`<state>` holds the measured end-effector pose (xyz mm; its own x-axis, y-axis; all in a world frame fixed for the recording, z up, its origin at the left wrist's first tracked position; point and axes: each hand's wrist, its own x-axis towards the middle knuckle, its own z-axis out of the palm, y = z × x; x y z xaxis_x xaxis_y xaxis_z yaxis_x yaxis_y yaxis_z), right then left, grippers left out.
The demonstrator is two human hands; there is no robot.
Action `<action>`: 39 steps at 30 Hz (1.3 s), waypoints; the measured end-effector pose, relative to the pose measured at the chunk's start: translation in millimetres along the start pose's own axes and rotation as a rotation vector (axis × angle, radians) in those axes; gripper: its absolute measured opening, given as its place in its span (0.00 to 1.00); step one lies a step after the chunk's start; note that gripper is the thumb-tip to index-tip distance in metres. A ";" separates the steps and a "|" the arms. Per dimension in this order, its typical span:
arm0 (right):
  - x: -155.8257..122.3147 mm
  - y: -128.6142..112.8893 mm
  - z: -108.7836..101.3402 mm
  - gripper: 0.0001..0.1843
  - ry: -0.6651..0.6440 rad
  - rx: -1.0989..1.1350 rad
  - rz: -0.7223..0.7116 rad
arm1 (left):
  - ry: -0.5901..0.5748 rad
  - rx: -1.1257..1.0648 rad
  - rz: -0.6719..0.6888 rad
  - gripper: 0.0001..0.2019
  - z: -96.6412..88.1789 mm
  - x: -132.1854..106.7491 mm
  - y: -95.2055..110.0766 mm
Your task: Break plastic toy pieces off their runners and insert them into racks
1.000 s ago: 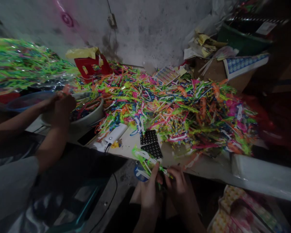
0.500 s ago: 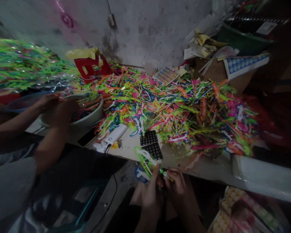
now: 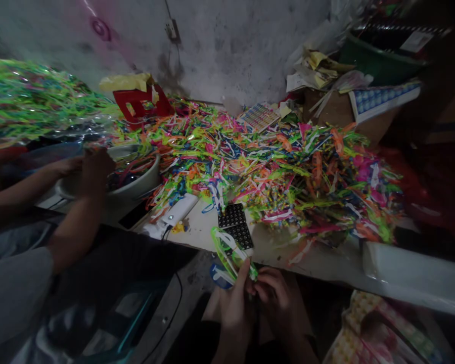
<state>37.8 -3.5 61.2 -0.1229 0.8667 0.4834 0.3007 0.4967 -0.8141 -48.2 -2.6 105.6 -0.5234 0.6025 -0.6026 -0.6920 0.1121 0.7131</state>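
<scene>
My left hand (image 3: 233, 301) is closed around a bundle of green and white plastic strips (image 3: 224, 247), which points up toward the table edge. A blue round piece with a white strip (image 3: 220, 275) juts out to the left of that hand. Close beside it, my right hand (image 3: 275, 290) has its fingers drawn together at the bundle's lower end; what they hold is hidden. Just beyond the bundle lie two black gridded pads (image 3: 232, 216) on the table. Behind them spreads a heap of colourful plastic strips (image 3: 258, 167).
At the left, another person's hands (image 3: 94, 164) work over a pale basin (image 3: 136, 187). A white power bank (image 3: 182, 208) with a cable and a dark phone (image 3: 134, 215) lie near the table edge. A red box (image 3: 142, 103) and a plastic-wrapped white block (image 3: 413, 275) flank the heap.
My right hand's fingers have shifted at the lower end of the bundle, and a small yellowish tip seen there before is out of sight. The co-worker's hands have moved over the basin.
</scene>
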 end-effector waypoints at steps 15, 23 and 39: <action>2.9 -3.4 -15.4 0.09 -0.117 0.132 0.371 | -0.154 0.006 -0.040 0.23 2.7 -5.8 5.4; 9.4 -17.4 -10.7 0.13 -0.077 -0.038 0.238 | -0.112 0.047 -0.012 0.24 -2.8 -2.1 -3.8; 14.1 -14.3 -20.6 0.11 -0.302 0.028 0.315 | -0.074 0.120 -0.071 0.22 -4.4 -4.7 -3.5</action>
<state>51.2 0.8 86.3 -0.3018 0.9483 0.0979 0.3428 0.2037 -0.9170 -45.5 -9.3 104.3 -0.4345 0.6457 -0.6279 -0.6592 0.2470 0.7102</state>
